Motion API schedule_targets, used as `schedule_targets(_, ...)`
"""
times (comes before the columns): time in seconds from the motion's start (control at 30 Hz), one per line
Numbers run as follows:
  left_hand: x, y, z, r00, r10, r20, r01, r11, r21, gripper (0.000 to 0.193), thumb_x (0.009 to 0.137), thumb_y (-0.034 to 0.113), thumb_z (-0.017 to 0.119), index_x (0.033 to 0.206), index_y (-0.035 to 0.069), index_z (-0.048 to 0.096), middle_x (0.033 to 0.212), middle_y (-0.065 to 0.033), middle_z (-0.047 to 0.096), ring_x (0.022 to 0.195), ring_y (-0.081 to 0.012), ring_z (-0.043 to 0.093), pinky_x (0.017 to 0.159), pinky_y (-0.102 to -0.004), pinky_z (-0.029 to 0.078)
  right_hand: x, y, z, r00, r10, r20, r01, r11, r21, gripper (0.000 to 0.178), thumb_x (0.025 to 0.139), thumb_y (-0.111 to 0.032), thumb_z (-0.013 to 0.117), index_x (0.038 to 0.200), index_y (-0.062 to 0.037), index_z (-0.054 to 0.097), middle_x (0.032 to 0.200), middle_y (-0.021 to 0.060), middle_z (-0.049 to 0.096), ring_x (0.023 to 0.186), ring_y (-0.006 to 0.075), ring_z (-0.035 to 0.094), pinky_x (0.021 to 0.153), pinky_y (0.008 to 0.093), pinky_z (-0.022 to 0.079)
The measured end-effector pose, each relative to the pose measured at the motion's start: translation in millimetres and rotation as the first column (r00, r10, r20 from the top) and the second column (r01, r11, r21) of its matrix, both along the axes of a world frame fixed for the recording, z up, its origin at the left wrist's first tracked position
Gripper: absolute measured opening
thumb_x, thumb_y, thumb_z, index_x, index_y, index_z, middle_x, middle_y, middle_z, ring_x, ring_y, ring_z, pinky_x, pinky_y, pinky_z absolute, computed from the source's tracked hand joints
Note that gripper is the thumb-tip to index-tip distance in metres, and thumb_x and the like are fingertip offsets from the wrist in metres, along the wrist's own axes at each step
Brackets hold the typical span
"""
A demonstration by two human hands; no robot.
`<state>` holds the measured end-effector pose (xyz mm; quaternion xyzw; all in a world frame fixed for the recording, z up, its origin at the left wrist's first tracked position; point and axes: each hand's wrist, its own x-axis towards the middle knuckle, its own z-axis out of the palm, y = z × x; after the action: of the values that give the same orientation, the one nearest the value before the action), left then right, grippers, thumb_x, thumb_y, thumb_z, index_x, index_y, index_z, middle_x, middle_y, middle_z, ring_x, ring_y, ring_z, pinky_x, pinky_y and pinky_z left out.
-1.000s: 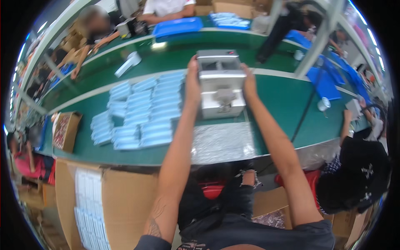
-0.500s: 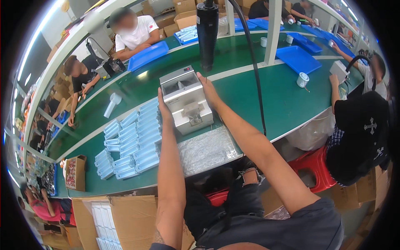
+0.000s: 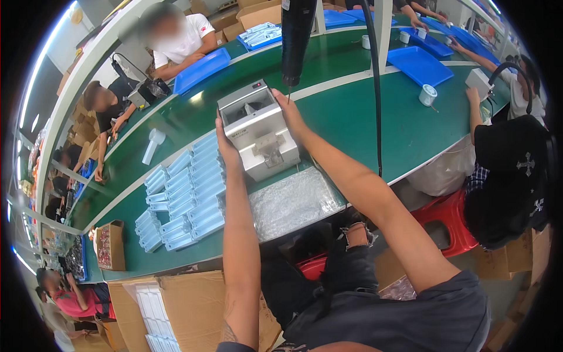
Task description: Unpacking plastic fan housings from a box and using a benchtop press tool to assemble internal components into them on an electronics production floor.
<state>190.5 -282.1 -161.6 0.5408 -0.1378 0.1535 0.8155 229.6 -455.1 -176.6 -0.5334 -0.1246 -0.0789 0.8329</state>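
Observation:
A silver-grey screw feeder with a see-through top window and a small red switch stands on the green bench, turned slightly. My left hand presses along its left side. On the opposite side, my right hand holds it near the top corner; some fingers of both hands are hidden behind the housing. Directly in front of the feeder lies a sheet of bubble wrap, partly behind my forearms. Rows of light-blue plastic handle-like parts lie left of my left hand.
A black electric screwdriver hangs behind the feeder, its cable at right. Farther back are blue trays, a white cup and a light-blue scoop-shaped part. A carton of small parts stands left. Co-workers sit around.
My view has shifted a little, and the feeder sits slightly higher and farther left in it, still between both hands. A co-worker's hand at the far right back has moved over a tray.

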Motion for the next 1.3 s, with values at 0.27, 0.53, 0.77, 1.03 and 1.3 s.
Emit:
schedule_targets(0.27, -5, -14, 8, 0.998, -0.035, -0.043, 0.030, 0.995, -0.093, 0.058, 0.111, 0.041, 0.041, 0.156, 0.004, 0.042, 0.156, -0.0095, 0.048, 0.141, -0.0235, 0.046, 0.119, -0.0366, 0.033, -2, -9, -2, 0.999, -0.043, 0.011, 0.042, 0.999, 0.028, 0.054, 0.107, -0.048, 0.049, 0.135, -0.0040, 0.062, 0.126, 0.0066, 0.065, 0.116, 0.0166, 0.058, 0.103, 0.0303, 0.042)
schedule_targets(0.53, 70, 45, -86, 0.964, 0.187, 0.190, -0.214, 0.967, 0.136, 0.046, 0.109, 0.020, 0.042, 0.153, 0.005, 0.045, 0.155, -0.0147, 0.047, 0.141, -0.0271, 0.047, 0.117, -0.0431, 0.041, 6, 4, -13, 0.860, -0.450, 0.238, 0.493, 0.855, -0.164, 0.031, 0.107, -0.033, 0.055, 0.104, -0.0034, 0.065, 0.082, 0.0053, 0.068, 0.074, 0.0151, 0.062, 0.069, 0.0320, 0.051)
schedule_targets(0.77, 62, 42, -83, 0.906, 0.287, 0.311, -0.371, 0.893, 0.256, 0.049, 0.112, 0.027, 0.038, 0.149, -0.002, 0.049, 0.153, -0.0166, 0.051, 0.146, -0.0294, 0.042, 0.124, -0.0434, 0.027, 11, 2, -23, 0.815, -0.487, 0.315, 0.573, 0.757, -0.313, 0.032, 0.105, -0.030, 0.056, 0.104, 0.0008, 0.067, 0.091, 0.0194, 0.072, 0.087, 0.0312, 0.071, 0.080, 0.0405, 0.054)
schedule_targets(1.03, -18, 16, 38, 0.970, 0.157, 0.186, -0.219, 0.899, 0.380, 0.061, 0.106, 0.042, 0.051, 0.152, 0.001, 0.048, 0.159, -0.0150, 0.044, 0.149, -0.0297, 0.037, 0.123, -0.0385, 0.024, 11, -9, -18, 0.896, -0.430, 0.109, 0.440, 0.829, -0.345, 0.039, 0.106, -0.034, 0.053, 0.103, 0.0012, 0.070, 0.092, 0.0202, 0.073, 0.088, 0.0319, 0.069, 0.083, 0.0408, 0.051)
schedule_targets(1.3, -21, -16, 80, 0.870, 0.198, 0.451, -0.468, 0.047, 0.883, 0.083, 0.096, 0.068, 0.051, 0.144, -0.001, 0.056, 0.155, -0.0257, 0.046, 0.151, -0.0377, 0.035, 0.124, -0.0610, 0.010, 21, -8, -22, 0.905, -0.416, 0.089, 0.416, 0.820, -0.393, 0.038, 0.104, -0.034, 0.054, 0.100, 0.0003, 0.069, 0.091, 0.0219, 0.071, 0.087, 0.0385, 0.068, 0.080, 0.0442, 0.051)
